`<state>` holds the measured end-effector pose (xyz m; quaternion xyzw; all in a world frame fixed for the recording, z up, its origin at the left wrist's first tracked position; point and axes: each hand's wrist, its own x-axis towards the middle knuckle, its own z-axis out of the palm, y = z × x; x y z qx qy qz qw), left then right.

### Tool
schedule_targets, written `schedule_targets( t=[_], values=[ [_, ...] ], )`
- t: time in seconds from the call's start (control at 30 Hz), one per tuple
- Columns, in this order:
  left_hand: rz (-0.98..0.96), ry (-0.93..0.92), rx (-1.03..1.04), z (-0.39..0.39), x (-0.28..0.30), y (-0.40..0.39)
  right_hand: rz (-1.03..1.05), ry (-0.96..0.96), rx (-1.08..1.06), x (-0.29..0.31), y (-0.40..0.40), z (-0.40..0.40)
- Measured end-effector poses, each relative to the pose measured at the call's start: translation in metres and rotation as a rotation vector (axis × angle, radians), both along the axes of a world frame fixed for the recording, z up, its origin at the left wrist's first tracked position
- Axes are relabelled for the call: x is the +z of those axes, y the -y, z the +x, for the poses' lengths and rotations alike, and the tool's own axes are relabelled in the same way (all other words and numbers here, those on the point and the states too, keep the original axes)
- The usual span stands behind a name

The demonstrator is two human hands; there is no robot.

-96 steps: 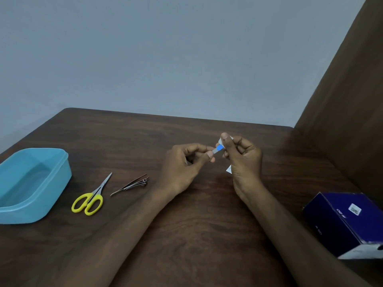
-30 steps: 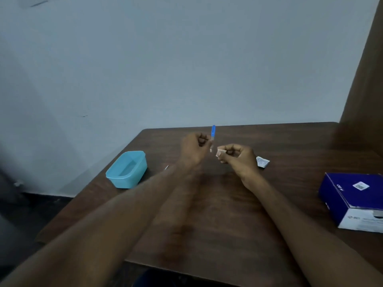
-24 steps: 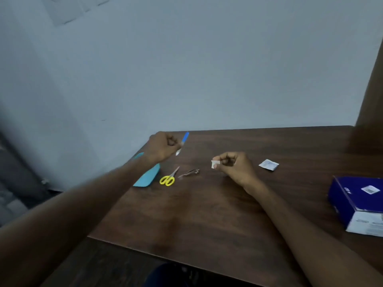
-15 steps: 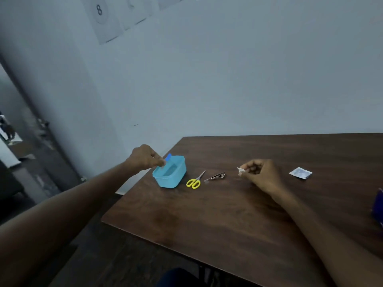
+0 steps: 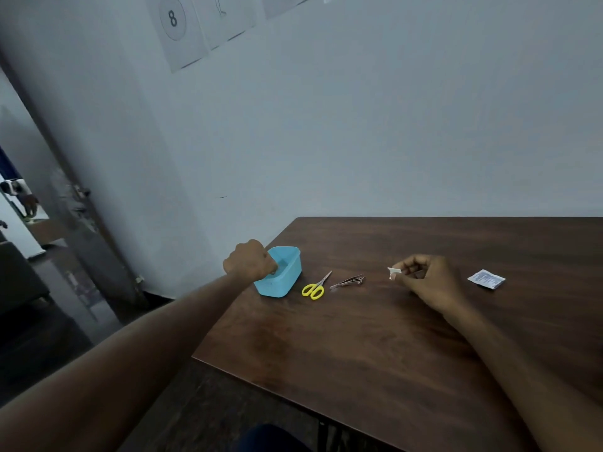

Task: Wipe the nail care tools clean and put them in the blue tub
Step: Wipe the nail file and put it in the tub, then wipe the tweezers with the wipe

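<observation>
Scissors [image 5: 314,287]: 1; clippers [image 5: 347,281]: 1; tub [image 5: 287,275]: 1; sachet [image 5: 486,279]: 1.

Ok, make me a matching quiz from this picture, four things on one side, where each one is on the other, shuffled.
Things:
1. tub
2. scissors
3. wipe
4. packet

Places:
A. pinched in the right hand
B. lying between tub and clippers
C. flat on the table, right of the right hand
D. at the table's left corner, left hand dipped into it

Pairs: 1-D, 2-B, 3-A, 4-C
</observation>
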<state>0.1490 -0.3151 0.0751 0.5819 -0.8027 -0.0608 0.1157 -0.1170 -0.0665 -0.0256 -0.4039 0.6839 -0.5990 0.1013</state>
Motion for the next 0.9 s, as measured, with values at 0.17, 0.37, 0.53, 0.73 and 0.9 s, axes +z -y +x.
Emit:
schedule_targets(
  t=[0.17,0.37,0.53,0.73,0.9],
  values=[
    [-0.166,-0.091,-0.049,0.000,-0.009,-0.005,0.000,-0.009,0.004,0.000,0.001,0.001],
    [-0.339,-0.030,-0.329,-0.016,-0.010,-0.022,-0.016,-0.010,0.008,0.000,0.000,0.002],
    [-0.596,0.107,-0.444,-0.039,-0.010,-0.042,-0.014,-0.007,0.006,0.000,-0.001,0.002],
    [-0.373,0.219,-0.359,-0.046,-0.005,-0.038,0.004,-0.023,-0.004,0.001,-0.001,0.002],
    [-0.343,0.169,-0.318,-0.030,-0.006,-0.029,0.016,-0.042,-0.015,0.001,0.000,0.002]
  ],
)
